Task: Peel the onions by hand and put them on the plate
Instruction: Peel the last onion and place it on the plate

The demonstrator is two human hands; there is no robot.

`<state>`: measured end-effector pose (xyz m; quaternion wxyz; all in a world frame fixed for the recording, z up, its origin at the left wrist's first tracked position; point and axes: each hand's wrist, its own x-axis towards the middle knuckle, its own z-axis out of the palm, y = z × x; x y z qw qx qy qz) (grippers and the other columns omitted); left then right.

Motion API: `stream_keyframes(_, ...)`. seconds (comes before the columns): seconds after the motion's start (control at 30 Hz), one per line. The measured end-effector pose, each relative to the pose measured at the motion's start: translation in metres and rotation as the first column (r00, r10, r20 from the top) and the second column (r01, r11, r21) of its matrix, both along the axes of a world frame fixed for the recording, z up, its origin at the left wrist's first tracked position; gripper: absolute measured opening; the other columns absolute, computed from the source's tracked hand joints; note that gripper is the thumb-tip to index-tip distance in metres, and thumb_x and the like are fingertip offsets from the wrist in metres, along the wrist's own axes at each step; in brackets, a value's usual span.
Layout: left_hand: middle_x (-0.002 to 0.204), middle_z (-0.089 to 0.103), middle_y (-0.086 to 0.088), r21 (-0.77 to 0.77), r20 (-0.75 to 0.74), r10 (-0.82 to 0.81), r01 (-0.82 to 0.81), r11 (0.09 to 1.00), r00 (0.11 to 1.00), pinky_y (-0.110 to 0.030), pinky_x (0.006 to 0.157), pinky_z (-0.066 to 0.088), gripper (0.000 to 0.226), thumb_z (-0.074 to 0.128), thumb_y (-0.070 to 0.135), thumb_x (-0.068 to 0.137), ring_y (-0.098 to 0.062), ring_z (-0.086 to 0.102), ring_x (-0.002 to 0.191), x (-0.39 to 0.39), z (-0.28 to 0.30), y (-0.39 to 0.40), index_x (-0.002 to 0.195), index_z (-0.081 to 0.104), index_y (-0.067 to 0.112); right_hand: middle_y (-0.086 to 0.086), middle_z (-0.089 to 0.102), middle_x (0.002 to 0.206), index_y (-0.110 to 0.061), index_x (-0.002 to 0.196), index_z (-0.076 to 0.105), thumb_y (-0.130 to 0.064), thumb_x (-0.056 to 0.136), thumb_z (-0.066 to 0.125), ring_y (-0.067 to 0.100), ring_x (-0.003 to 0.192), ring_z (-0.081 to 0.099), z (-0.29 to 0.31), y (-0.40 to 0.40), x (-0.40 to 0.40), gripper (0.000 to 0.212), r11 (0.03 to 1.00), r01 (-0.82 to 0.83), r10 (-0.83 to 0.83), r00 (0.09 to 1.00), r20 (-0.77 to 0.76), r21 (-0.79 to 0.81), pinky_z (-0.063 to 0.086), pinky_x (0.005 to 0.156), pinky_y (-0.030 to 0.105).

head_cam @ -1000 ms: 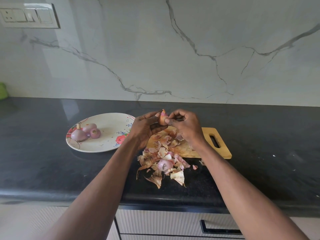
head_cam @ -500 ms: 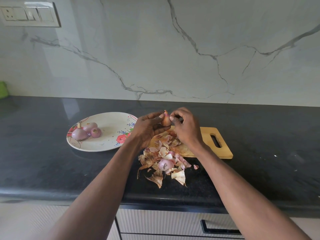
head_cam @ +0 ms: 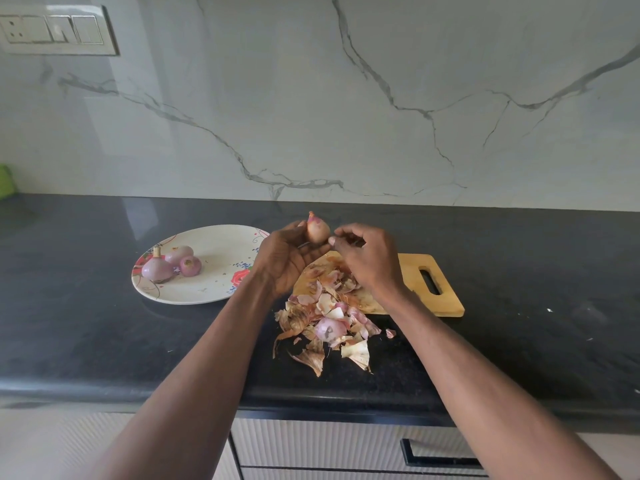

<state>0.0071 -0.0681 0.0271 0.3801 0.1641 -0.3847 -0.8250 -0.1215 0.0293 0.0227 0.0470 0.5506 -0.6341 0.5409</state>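
Onion (head_cam: 318, 231) pinched upright in left hand (head_cam: 287, 258), above board (head_cam: 408, 271); right hand (head_cam: 367, 258) fingers curled, nipping skin at its 3 o'clock so scraps fall onto pile (head_cam: 329, 323). Plate (head_cam: 221, 292) at 9 o'clock, three peeled.

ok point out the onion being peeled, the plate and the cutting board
onion being peeled (head_cam: 318, 231), head view, on its papery side above the fingers
plate (head_cam: 221, 244), head view, on bare white surface right of the peeled onions
cutting board (head_cam: 446, 299), head view, on the wood below the handle slot
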Motion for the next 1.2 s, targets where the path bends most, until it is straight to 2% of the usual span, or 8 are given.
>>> stream_keyframes(0.17,0.108,0.07,-0.021,-0.081,0.064,-0.047,0.052,0.995,0.997,-0.038,0.085,0.059,0.027,0.04,0.005,0.104,-0.029,0.066,0.095,0.0,-0.001,0.003,0.115,0.064,0.0,-0.005,0.066,0.101,-0.017,0.103,0.073,-0.014,0.077,0.083,0.003,0.085,0.06,0.002,-0.003,0.001,0.028,0.998,-0.059,0.059,0.998,0.038,-0.022,0.052,0.072,0.015)
stream_keyframes(0.27,0.105,0.07,-0.018,-0.114,0.105,-0.051,0.063,0.991,0.993,-0.035,0.08,0.06,0.027,0.041,0.005,0.103,-0.026,0.066,0.088,-0.001,-0.001,0.004,0.116,0.065,0.0,-0.006,0.062,0.104,-0.016,0.101,0.071,-0.012,0.078,0.082,0.003,0.089,0.058,0.001,-0.003,0.001,0.026,0.997,-0.077,0.077,0.997,-0.028,-0.001,0.05,0.074,0.008)
stream_keyframes(0.43,0.1,0.07,-0.018,-0.099,0.084,-0.028,0.037,0.994,0.996,-0.035,0.079,0.061,0.021,0.047,0.006,0.103,-0.026,0.068,0.085,-0.003,0.0,0.005,0.109,0.066,0.0,-0.001,0.063,0.102,-0.012,0.098,0.072,-0.005,0.08,0.078,0.009,0.09,0.06,-0.003,-0.002,0.001,0.02,0.996,-0.071,0.064,0.988,-0.143,-0.048,0.051,0.074,0.011)
stream_keyframes(0.6,0.093,0.072,-0.017,-0.108,0.096,0.021,-0.011,0.994,0.995,-0.036,0.078,0.062,0.019,0.05,0.005,0.103,-0.025,0.07,0.079,-0.004,-0.003,0.004,0.105,0.068,-0.002,0.002,0.064,0.101,-0.008,0.1,0.073,-0.001,0.081,0.076,0.009,0.09,0.059,-0.006,-0.005,-0.001,0.021,0.996,-0.067,0.057,0.984,-0.169,-0.054,0.05,0.073,0.01)
stream_keyframes(0.7,0.09,0.073,-0.018,-0.088,0.098,0.051,-0.043,0.995,0.994,-0.035,0.076,0.063,0.018,0.053,0.007,0.102,-0.025,0.072,0.077,-0.006,-0.004,0.005,0.104,0.069,-0.002,0.004,0.064,0.1,-0.004,0.102,0.073,0.001,0.082,0.074,0.011,0.089,0.06,-0.009,-0.005,0.001,0.021,0.996,-0.066,0.054,0.984,-0.169,-0.067,0.053,0.073,0.016)
stream_keyframes(0.87,0.099,0.072,-0.023,-0.055,0.07,0.055,-0.051,0.997,0.996,-0.035,0.074,0.064,0.02,0.057,0.011,0.101,-0.03,0.071,0.087,-0.007,-0.006,0.007,0.106,0.068,-0.006,0.004,0.065,0.102,-0.008,0.104,0.071,-0.003,0.085,0.073,0.014,0.09,0.06,-0.009,-0.006,0.001,0.02,0.996,-0.061,0.048,0.984,-0.174,-0.072,0.053,0.073,0.021)
stream_keyframes(0.97,0.096,0.072,-0.021,-0.064,0.073,0.059,-0.055,0.996,0.996,-0.034,0.073,0.063,0.019,0.057,0.011,0.101,-0.028,0.072,0.084,-0.007,-0.006,0.008,0.104,0.068,-0.005,0.004,0.066,0.104,-0.005,0.108,0.072,-0.002,0.084,0.074,0.013,0.093,0.061,-0.009,-0.005,0.001,0.024,0.995,-0.06,0.047,0.987,-0.156,-0.081,0.055,0.078,0.021)
stream_keyframes(1.2,0.087,0.073,-0.016,-0.083,0.07,0.067,-0.061,0.995,0.995,-0.029,0.066,0.062,0.02,0.054,0.011,0.103,-0.023,0.073,0.076,-0.006,-0.003,0.011,0.102,0.068,-0.003,0.005,0.064,0.1,-0.002,0.105,0.074,0.001,0.085,0.071,0.01,0.087,0.059,-0.01,-0.006,0.003,0.02,0.994,-0.054,0.033,0.98,-0.196,-0.098,0.054,0.074,0.015)
